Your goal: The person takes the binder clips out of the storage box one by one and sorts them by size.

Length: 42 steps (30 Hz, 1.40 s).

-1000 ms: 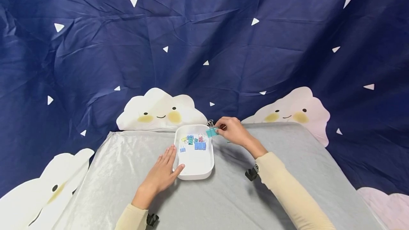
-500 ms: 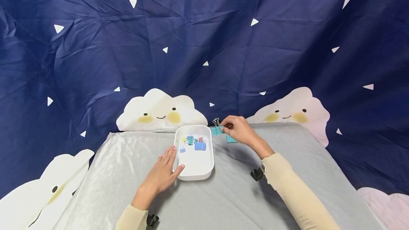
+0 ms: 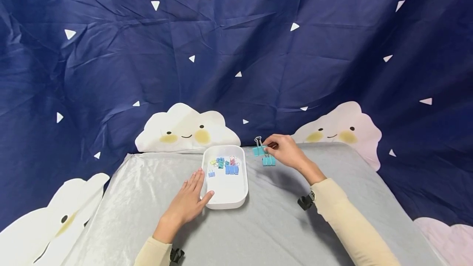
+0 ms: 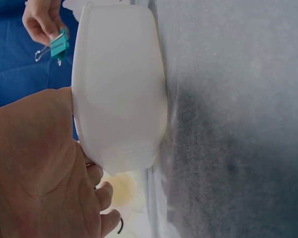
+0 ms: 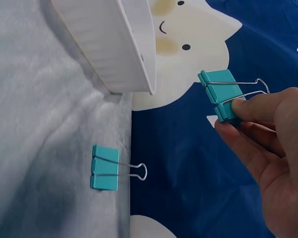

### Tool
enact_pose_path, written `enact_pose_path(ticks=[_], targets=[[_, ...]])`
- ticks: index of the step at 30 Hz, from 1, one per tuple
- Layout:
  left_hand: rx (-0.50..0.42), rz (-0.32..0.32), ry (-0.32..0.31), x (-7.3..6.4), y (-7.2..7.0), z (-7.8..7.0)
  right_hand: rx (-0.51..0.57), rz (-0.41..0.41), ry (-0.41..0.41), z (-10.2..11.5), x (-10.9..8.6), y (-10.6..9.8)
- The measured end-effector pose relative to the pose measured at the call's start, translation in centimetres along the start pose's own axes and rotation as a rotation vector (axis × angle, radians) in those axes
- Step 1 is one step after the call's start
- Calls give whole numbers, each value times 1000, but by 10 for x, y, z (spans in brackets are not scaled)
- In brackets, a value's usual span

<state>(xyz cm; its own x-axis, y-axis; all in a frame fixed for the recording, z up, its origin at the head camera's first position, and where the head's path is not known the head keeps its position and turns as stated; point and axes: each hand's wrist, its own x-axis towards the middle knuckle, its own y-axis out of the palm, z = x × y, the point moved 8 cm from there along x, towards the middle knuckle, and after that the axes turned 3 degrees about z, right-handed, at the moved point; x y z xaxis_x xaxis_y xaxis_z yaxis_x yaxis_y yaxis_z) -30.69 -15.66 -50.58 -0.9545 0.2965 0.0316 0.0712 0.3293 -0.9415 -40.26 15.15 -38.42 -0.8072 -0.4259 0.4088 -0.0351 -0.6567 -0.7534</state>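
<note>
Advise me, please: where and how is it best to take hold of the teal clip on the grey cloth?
Probably pinch the teal clip by both short ends of its body, coming from above and the right: its wire handles are thin, and the white box stands to its left.

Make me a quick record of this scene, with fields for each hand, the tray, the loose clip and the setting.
Left hand: fingers extended, touching left side of the white tray
Right hand: pinches a teal binder clip, held in the air
Tray: holds blue, green, yellow and pink clips
Loose clip: teal, on the gray cloth right of the tray
Setting: gray cloth, dark blue backdrop with white clouds
</note>
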Motion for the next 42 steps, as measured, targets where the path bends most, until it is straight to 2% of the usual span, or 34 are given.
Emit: enact_pose_path(ticks=[25,35,42], targets=[[8,-10,6,-1,0,-1,-32,-9,94,-34,-24,-25],[-4,-32,14,-1,-2,-2,-32,-67,73,-46,-30,-36],[-11,-30,16,-1,-1,-2,-54,-73,140,-62,-37,-38]])
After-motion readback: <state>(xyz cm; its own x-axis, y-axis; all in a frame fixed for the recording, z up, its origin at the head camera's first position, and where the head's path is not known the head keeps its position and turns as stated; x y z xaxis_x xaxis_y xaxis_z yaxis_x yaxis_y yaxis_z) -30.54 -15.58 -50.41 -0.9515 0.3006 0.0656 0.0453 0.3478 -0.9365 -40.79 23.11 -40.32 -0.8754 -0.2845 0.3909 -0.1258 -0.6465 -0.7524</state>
